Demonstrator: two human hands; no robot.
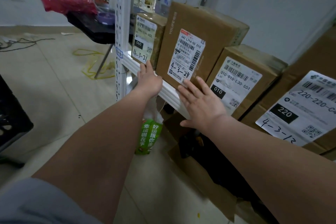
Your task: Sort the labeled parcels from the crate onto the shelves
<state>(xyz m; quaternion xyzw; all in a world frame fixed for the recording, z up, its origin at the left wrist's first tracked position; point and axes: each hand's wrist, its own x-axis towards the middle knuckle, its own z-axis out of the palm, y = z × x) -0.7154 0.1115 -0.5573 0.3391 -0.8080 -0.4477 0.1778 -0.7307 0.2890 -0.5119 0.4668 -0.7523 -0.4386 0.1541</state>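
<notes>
White shelf [169,91], front rail. Four cardboard parcels stand in a row on it, labels facing out: 4-3-21 [145,42], the tall 4-3-24 [196,47], 010 [241,82], 4-3-13 [305,107]. Left hand [149,78]: grip wide, holding nothing, fingertips at the lower corner of 4-3-21, between it and 4-3-24. Right hand [201,103]: grip wide, fingers spread flat, tips on the bottom edge of 4-3-24. Green bag [148,136] on floor below shelf.

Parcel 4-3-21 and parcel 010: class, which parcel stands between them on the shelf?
In the head view, parcel 4-3-24, the tallest box, stands between parcel 4-3-21 and parcel 010.
</notes>
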